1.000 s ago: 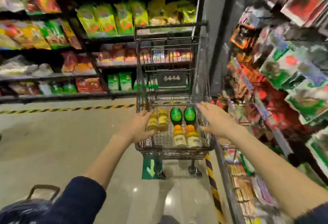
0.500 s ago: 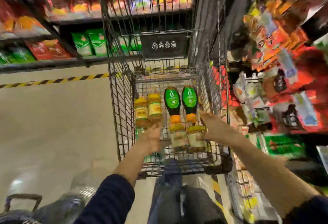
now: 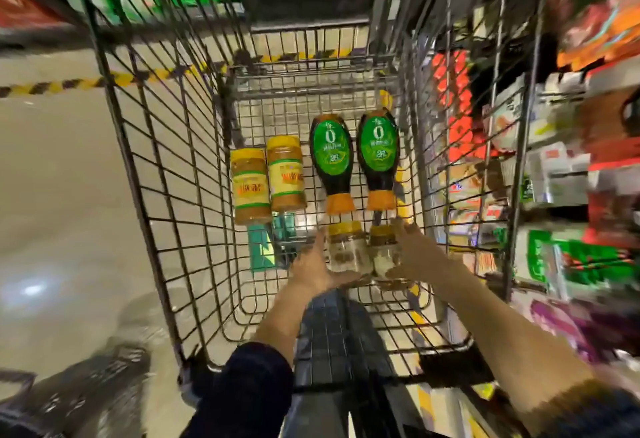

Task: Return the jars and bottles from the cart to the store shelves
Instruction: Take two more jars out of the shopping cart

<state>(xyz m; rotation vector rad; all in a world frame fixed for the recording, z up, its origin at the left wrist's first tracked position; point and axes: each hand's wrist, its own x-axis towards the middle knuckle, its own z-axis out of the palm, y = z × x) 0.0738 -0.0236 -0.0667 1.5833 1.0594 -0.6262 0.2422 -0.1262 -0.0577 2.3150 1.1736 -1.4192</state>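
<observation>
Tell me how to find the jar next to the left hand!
Look in the wire cart, at the end nearest the person. Two clear jars lie there between the hands; the left hand is beside the left jar. Unlike the yellow-labelled jars further left, it is see-through with a yellow lid.

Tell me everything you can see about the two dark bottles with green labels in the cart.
The two dark bottles lie flat, side by side, on the wire floor of the cart, orange caps toward the person. Each looks like glossy dark plastic, bulbous and narrowing to the cap, with an oval green label bearing a large white zero. They sit right of two yellow-lidded jars, just beyond two clear jars that the hands flank. Neither hand touches them.
</observation>
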